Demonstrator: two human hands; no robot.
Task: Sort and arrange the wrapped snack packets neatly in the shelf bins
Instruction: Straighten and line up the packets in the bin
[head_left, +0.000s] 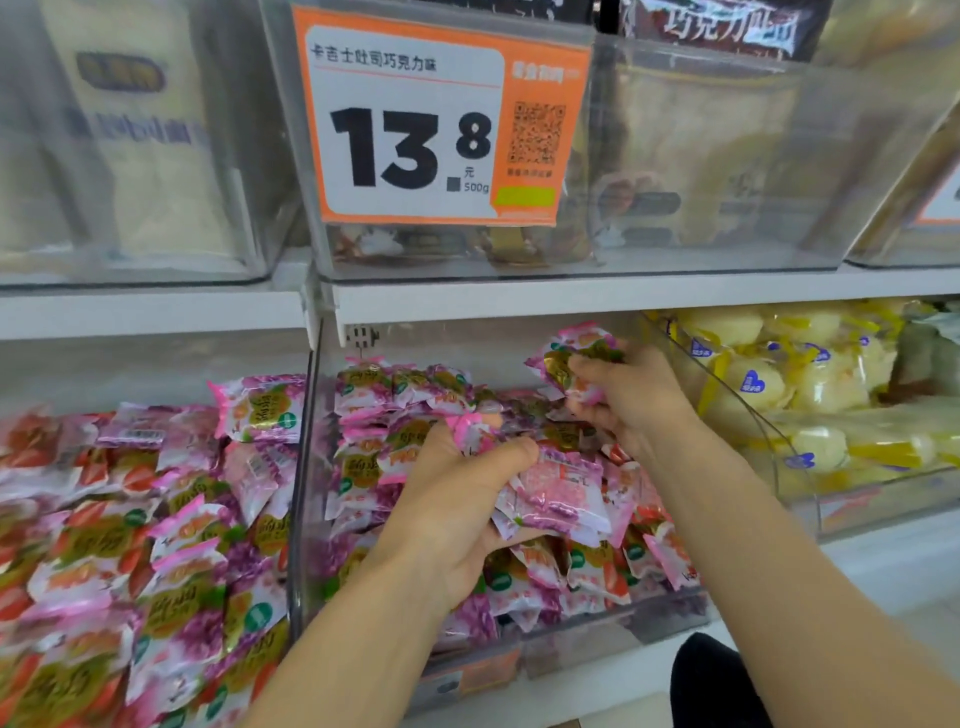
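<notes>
Gripping a fanned bundle of packets (561, 499) in the left hand (457, 514), pressing the thumb across the top and curling the fingers underneath, seemingly squaring them as one stack rather than letting them slide loose. Pinching a single packet (569, 358) in the right hand (631, 397), closing the fingers round it and holding it clear above the heap, near the back right of the middle bin (305, 467), probably readying it for setting in line. Working with both hands inside that clear bin, so confining every held wrapper within its walls. Showing, at this bin's back left, a tidy row (400, 389) of purple packets standing upright and touching; showing, below and in front, a jumble (571, 571) of purple and strawberry-red wrappers lying at all angles, not yet arranged. Carrying, just left, a heap (130, 519) of the same two kinds mixed together. Holding, in the right bin (795, 467), pale yellow packets (753, 384) only. Bearing, above the shelf (571, 301), further clear bins (701, 156) and an orange price tag (415, 119).
</notes>
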